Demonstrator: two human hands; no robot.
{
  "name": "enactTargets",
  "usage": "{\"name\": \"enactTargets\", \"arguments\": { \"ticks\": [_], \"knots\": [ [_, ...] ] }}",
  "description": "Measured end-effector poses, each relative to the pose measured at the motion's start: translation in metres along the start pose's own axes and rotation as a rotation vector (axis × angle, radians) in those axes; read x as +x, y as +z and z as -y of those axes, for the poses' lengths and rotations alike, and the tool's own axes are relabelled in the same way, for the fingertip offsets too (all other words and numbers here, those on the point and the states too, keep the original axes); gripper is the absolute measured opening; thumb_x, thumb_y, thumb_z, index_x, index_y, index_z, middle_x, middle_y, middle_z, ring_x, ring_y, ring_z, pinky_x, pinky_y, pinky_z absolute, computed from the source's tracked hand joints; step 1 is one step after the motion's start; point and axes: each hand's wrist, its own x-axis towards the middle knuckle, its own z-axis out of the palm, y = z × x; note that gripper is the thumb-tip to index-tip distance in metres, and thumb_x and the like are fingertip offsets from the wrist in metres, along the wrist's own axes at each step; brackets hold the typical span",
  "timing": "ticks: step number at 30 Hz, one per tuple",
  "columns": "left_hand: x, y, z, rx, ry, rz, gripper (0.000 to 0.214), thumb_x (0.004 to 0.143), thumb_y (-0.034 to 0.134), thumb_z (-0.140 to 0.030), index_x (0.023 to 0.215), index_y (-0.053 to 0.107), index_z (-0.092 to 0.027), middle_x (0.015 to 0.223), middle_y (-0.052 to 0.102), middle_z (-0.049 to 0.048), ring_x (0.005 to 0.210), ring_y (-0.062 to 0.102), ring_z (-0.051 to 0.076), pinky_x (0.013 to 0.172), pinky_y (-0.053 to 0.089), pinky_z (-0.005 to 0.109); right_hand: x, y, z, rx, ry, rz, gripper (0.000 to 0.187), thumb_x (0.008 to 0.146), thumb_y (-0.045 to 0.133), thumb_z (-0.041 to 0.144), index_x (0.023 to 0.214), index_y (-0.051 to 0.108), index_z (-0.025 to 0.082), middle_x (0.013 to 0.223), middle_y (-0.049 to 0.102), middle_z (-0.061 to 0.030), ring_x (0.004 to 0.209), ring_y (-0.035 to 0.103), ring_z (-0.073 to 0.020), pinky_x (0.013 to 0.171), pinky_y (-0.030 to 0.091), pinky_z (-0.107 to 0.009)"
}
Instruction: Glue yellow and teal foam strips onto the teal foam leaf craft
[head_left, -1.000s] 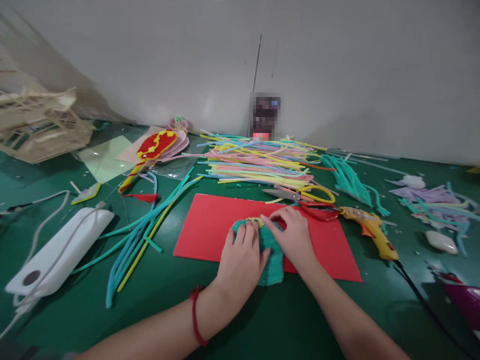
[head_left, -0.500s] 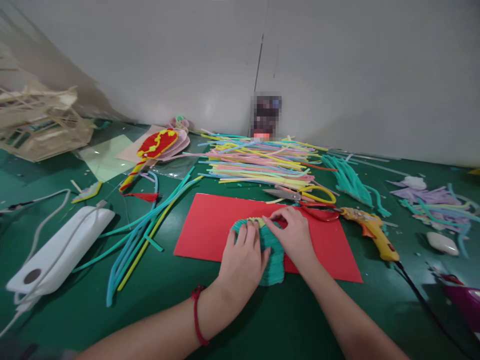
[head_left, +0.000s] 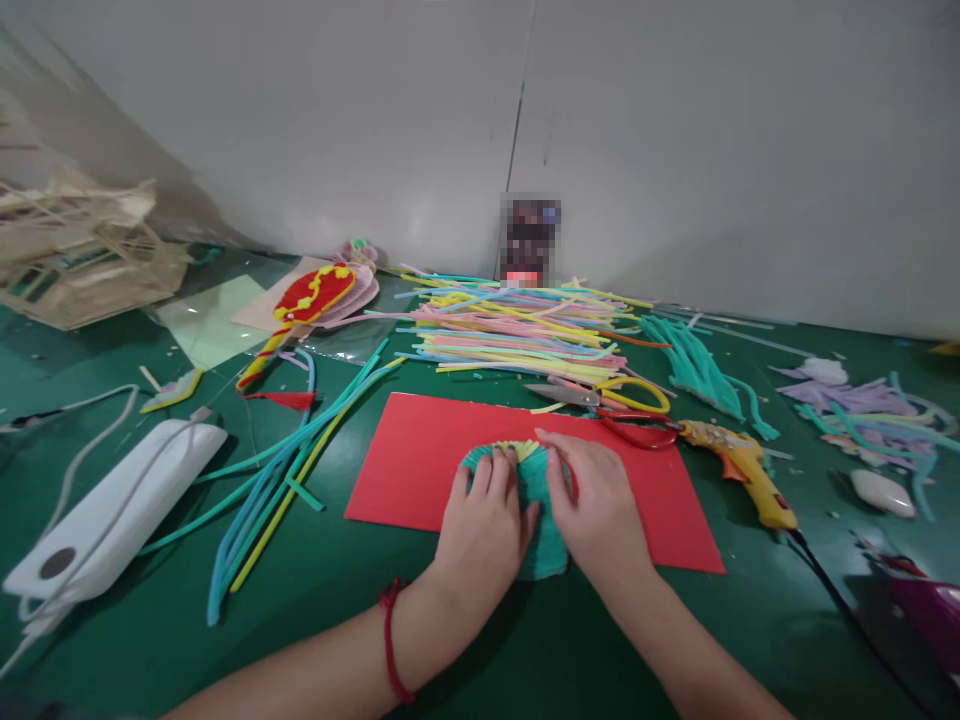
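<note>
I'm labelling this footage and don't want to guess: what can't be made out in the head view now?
Head view: part of the ribbed teal piece, hidden beneath the left hand.
Head view: the palm side of the right hand, hidden by the hand's own back.
Head view: details of the upright rectangular item, blurred by pixelation.
Head view: the rest of the purple object, cut off by the right edge.

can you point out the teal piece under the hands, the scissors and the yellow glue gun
Teal piece (head_left: 546,535): head view, on its uncovered lower part.
Scissors (head_left: 592,397): head view, near the pivot between blades and handles.
Yellow glue gun (head_left: 746,464): head view, on the middle of its body.
</note>
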Motion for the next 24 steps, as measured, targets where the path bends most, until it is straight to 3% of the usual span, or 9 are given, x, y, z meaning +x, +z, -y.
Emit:
{"name": "enactTargets", "arguments": {
  "ticks": [5,16,24],
  "knots": [
    [-0.0014,0.0008,0.0017,0.008,0.021,0.004,0.040,0.089,0.049,-0.030,0.121,0.060,-0.010,0.111,0.065,0.0126,0.096,0.056,0.025,0.079,0.045,0.037,-0.0077,0.0012,0.0121,-0.085,-0.090,0.035,0.025,0.084,0.043,0.012,0.098,0.063,0.015,0.098,0.071,-0.0123,0.095,0.063,-0.0226,0.088,0.045,-0.040],
    [-0.0033,0.0019,0.0006,0.018,0.021,0.077,0.042,0.089,0.045,-0.026,0.126,0.055,-0.011,0.116,0.062,0.0134,0.102,0.053,0.025,0.083,0.043,0.038,-0.0103,0.0071,0.0107,-0.089,-0.094,0.153,0.032,0.084,0.038,0.009,0.105,0.062,0.015,0.101,0.070,-0.0122,0.096,0.063,-0.0240,0.085,0.048,-0.042],
    [-0.0022,0.0014,0.0006,0.012,0.018,0.075,0.043,0.088,0.046,-0.026,0.126,0.056,-0.010,0.118,0.063,0.0140,0.099,0.056,0.025,0.083,0.045,0.038,-0.0115,0.0084,0.0114,-0.055,-0.110,0.173,0.036,0.083,0.035,0.006,0.108,0.059,0.016,0.107,0.069,-0.0115,0.110,0.061,-0.0234,0.098,0.045,-0.046]
  ]
}}
